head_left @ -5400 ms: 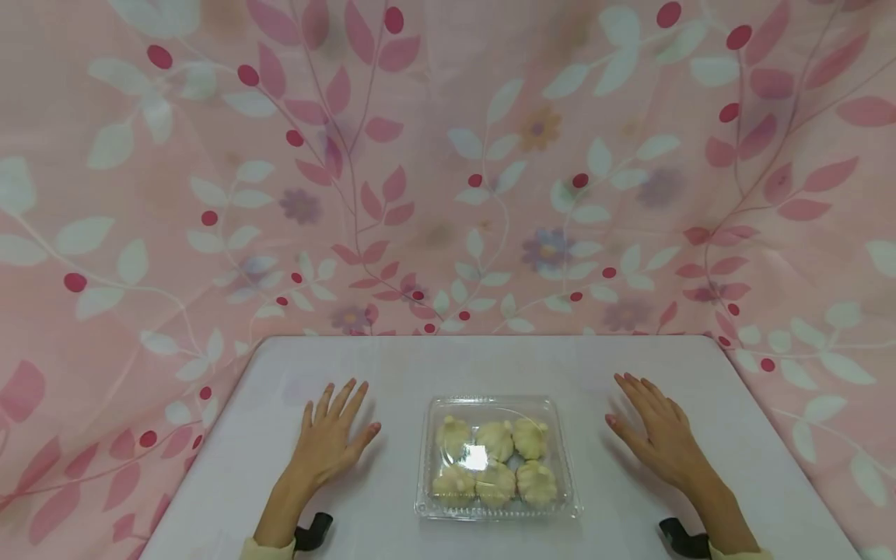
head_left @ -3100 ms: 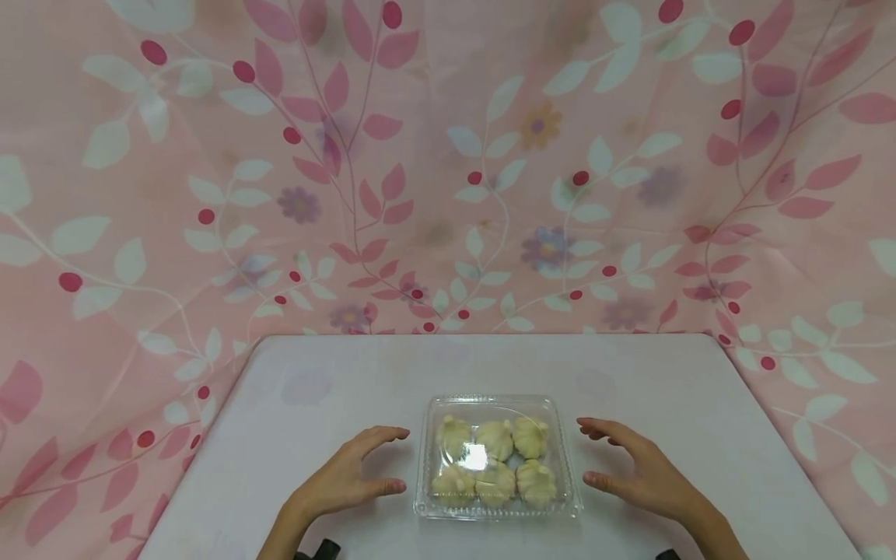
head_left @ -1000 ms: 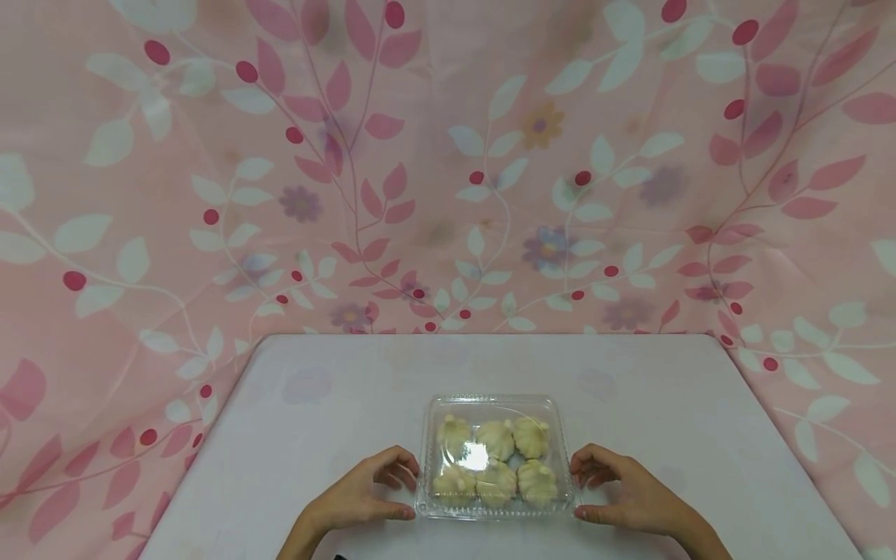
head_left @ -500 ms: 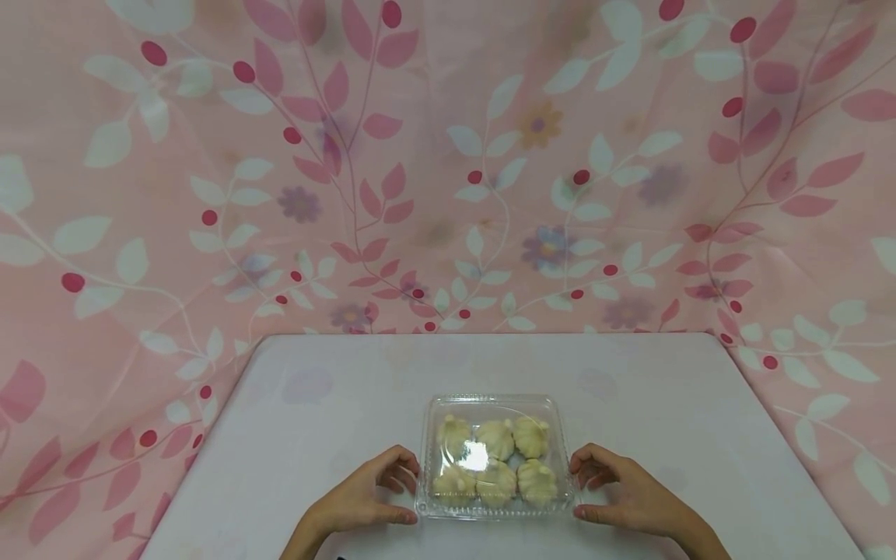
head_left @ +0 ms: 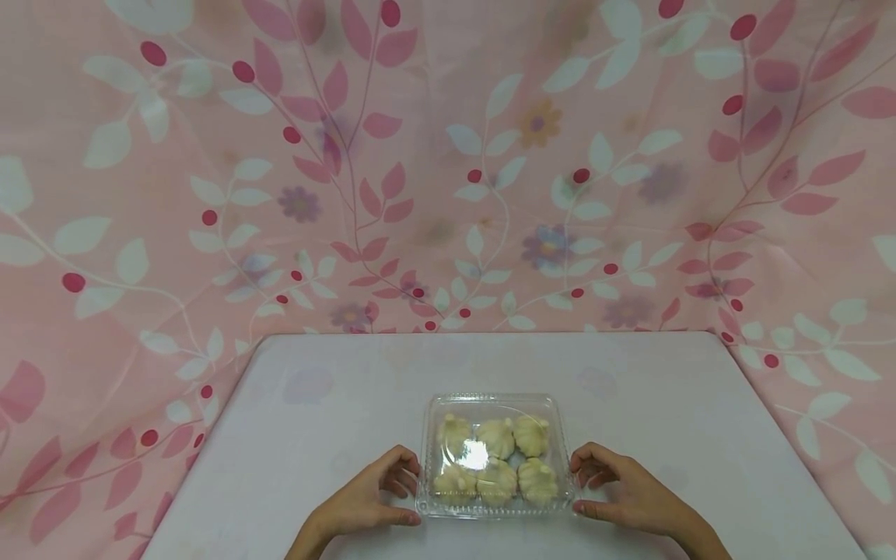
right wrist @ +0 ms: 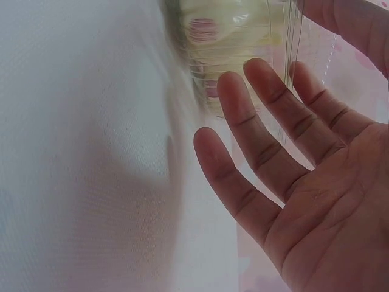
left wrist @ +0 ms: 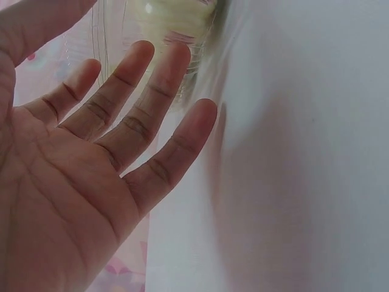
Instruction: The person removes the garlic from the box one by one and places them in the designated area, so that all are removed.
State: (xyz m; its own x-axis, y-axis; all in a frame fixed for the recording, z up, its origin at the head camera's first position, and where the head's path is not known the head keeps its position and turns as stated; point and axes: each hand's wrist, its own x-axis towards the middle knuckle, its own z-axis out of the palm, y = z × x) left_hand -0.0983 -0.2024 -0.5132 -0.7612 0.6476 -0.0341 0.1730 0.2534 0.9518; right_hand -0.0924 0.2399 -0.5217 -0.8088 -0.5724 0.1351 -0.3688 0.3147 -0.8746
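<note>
A clear plastic clamshell box [head_left: 493, 509] with several pale, pleated buns [head_left: 537, 481] inside lies flat on the table. At its left side is my left hand [head_left: 371, 490], thumb at the near corner and fingertips against the side. My right hand [head_left: 626, 490] mirrors it at the right side. In the left wrist view the fingers [left wrist: 137, 125] are spread and nearly straight, reaching the box's side wall. The right wrist view shows the fingers [right wrist: 258, 143] likewise spread, with tips beside the wall; the exact contact there is hard to tell. The lid is down.
The pale, rounded-corner table [head_left: 392, 373] reaches back to a pink floral curtain [head_left: 434, 171]. That curtain also hangs along both sides. Light glares off the lid.
Both hands, first spread flat well apart from the box, have come inward to its two sides. Over the last second they barely move. The box stays in its place.
</note>
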